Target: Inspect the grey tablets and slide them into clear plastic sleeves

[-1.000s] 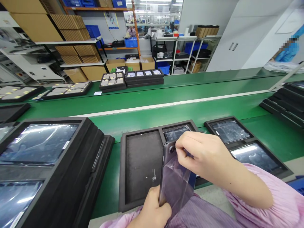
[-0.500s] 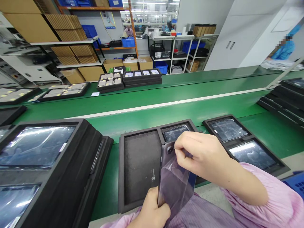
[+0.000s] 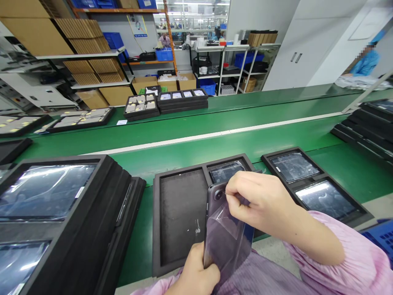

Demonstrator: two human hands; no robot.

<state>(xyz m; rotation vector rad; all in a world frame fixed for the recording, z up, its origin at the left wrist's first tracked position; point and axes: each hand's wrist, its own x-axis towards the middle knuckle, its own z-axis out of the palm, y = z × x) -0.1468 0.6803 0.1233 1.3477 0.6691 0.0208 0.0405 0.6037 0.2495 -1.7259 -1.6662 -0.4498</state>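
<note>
A dark grey tablet [image 3: 215,213] is held tilted up, its back with the round camera lens facing me. My left hand [image 3: 199,266] is closed around its lower left edge, thumb on the back. A clear plastic film [image 3: 229,241] covers part of the back, wrinkled and folded near the upper portion. Beside the camera, my right hand [image 3: 251,196] is closed in a pinch at the film's upper corner; its fingers partly hide what they grip. Behind the tablet lies a black foam tray [image 3: 156,229], with one bare recess and a film-covered tablet [image 3: 225,171] in another.
At left stands a stack of black foam trays [image 3: 89,229] with tablets. Another tray [image 3: 317,182] with two tablets lies to the right. Along the green bench [image 3: 172,151] runs a white strip. More trays [image 3: 365,131] are stacked far right, and a person in blue [image 3: 365,63] is beyond.
The view has shifted very slightly. Both hands keep nearly the same hold and position on the tablet and film.
</note>
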